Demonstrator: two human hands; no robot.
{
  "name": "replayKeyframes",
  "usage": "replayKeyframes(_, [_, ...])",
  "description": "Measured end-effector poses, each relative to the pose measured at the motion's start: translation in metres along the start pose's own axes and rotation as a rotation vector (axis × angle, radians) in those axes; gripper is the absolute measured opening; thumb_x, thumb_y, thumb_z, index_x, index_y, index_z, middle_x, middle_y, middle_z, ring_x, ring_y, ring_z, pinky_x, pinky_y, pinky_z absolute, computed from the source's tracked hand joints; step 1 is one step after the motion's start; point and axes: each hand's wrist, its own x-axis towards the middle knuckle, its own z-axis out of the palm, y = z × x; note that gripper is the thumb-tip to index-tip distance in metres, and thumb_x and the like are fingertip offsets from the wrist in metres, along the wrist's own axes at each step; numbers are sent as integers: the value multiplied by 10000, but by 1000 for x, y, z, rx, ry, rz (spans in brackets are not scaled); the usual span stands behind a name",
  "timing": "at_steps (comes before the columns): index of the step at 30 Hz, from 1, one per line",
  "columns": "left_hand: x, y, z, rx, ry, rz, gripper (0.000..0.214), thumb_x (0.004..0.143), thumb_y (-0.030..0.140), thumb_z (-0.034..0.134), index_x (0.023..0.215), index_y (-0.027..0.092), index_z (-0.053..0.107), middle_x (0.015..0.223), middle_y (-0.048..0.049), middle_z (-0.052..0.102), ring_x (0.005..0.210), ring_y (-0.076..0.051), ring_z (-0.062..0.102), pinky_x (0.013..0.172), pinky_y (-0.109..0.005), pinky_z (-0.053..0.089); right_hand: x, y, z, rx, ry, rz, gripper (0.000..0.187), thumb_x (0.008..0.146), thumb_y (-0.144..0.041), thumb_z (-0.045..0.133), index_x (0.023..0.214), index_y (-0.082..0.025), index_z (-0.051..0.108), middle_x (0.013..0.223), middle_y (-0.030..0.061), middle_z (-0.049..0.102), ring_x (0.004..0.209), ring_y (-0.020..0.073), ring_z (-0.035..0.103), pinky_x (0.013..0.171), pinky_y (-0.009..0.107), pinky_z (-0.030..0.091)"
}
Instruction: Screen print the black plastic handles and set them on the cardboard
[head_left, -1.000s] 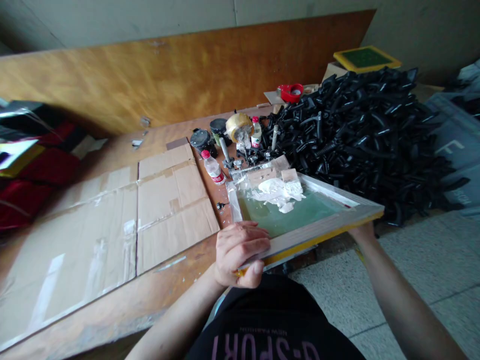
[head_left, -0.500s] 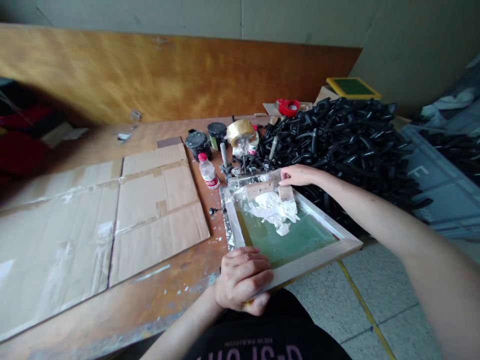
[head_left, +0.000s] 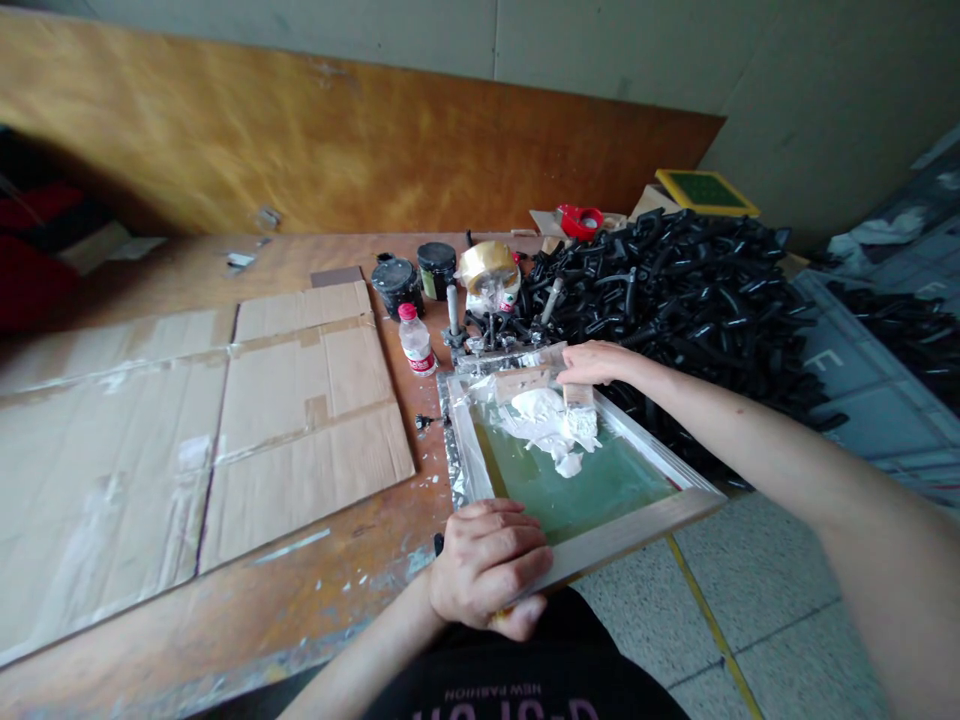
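Observation:
A screen-printing frame (head_left: 637, 530) with a green mesh (head_left: 600, 505) lies at the table's front edge, its near corner sticking out. My left hand (head_left: 491, 565) is closed over the near left corner, fingers on top and thumb below. White paste (head_left: 544, 415) is heaped on the far part of the mesh. My right hand (head_left: 596, 362) reaches over the far right of the frame, its fingers closed at the top of a small wooden squeegee (head_left: 579, 396) whose lower end is in the paste. A wider wooden strip (head_left: 523, 380) lies beside it. Metal clamps (head_left: 491, 345) stand behind the frame.
Flattened cardboard (head_left: 300, 420) covers the left of the table. A red-capped bottle (head_left: 416, 340), dark tubs (head_left: 396, 287) and a tape roll (head_left: 486, 268) stand behind. Black plastic parts (head_left: 675, 290) are piled at right, beside a grey crate (head_left: 855, 370).
My right hand has lowered slightly onto the wooden squeegee, which now looks more tilted. My left hand keeps its place on the frame corner. The camera view has shifted a little.

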Motion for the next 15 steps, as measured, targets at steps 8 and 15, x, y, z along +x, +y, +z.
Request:
replayKeyframes(8, [-5,0,2,8,-6,1,305,886,354,411,942,144,625,763,-47,727,746,-160,703,755,-323,572,-47,12,-16,194,-11,-348,260,686,-431,694,721,-190,604,613,-38,547,574,117,483,533,236,277])
replayKeyframes(15, [-5,0,3,1,7,-13,302,883,355,423,932,140,630,770,-47,727,754,-161,705,776,-324,568,-71,-17,-13,222,329,-371,170,764,-335,682,786,-181,615,703,-18,608,641,123,515,580,230,273])
